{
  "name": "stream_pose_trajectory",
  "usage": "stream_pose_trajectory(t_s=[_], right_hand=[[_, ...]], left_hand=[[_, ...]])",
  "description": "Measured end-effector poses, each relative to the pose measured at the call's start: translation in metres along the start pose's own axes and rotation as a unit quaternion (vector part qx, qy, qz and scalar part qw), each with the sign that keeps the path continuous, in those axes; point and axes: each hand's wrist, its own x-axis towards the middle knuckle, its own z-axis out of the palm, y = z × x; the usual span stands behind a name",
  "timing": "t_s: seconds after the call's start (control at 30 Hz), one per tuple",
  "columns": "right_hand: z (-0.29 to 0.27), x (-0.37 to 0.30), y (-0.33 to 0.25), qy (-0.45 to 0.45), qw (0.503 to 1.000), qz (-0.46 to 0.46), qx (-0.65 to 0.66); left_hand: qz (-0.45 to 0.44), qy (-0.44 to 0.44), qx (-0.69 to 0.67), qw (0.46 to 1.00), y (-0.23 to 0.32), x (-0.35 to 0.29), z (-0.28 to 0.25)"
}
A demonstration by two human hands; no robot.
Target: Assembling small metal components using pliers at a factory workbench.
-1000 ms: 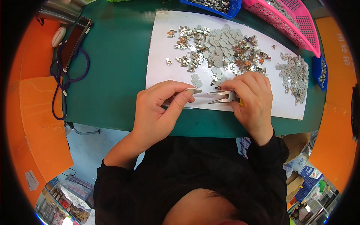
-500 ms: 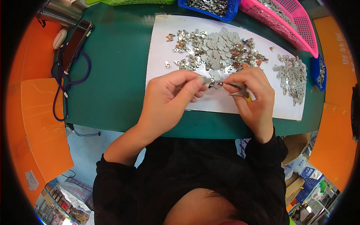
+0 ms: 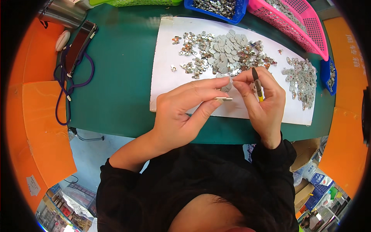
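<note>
Over the near part of a white board [image 3: 164, 85], my left hand [image 3: 179, 112] pinches a thin pale grey plate [image 3: 223, 99] between thumb and fingers. Facing it, my right hand [image 3: 266, 96] has a slim tool with a dark blade-like end and a yellow part [image 3: 258, 85] tucked among its fingers, perhaps tweezers. Its thumb and index fingertips nearly meet beside the left fingertips; whether a small part sits between them cannot be seen. Just beyond both hands lies a heap of grey plates [image 3: 228, 46], with small shiny metal clips [image 3: 199, 67] to its left and copper-toned metal pieces [image 3: 255, 56] to its right.
Flat silvery parts [image 3: 303, 81] spread over the board's right side. Along the far edge stand a blue tray [image 3: 241, 15] and a pink basket [image 3: 286, 29], each holding metal parts. A small blue bin [image 3: 328, 87] is at right; a phone [image 3: 79, 48] with a purple cord lies left.
My left hand has turned, showing the grey plate edge-on near the thumb. In my right hand the tool has swung from lying sideways to pointing away from me.
</note>
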Motion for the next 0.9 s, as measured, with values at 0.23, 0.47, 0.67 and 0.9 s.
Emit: stream_pose_trajectory(t_s=[0.23,0.47,0.67,0.9], right_hand=[[-0.004,0.001,0.007,0.018,0.995,-0.041,-0.088],[-0.001,-0.003,0.016,-0.037,0.967,-0.139,-0.208],[0.013,-0.002,0.017,-0.038,0.941,-0.207,-0.266],[0.016,-0.003,0.02,-0.039,0.943,-0.211,-0.254]], left_hand=[[-0.017,0.058,0.032,0.998,-0.007,-0.001,-0.009],[-0.092,0.112,-0.087,0.986,-0.005,-0.003,-0.025],[-0.097,0.091,-0.095,0.987,-0.005,-0.008,-0.022],[-0.105,0.088,-0.089,0.987,-0.004,-0.009,-0.023]])
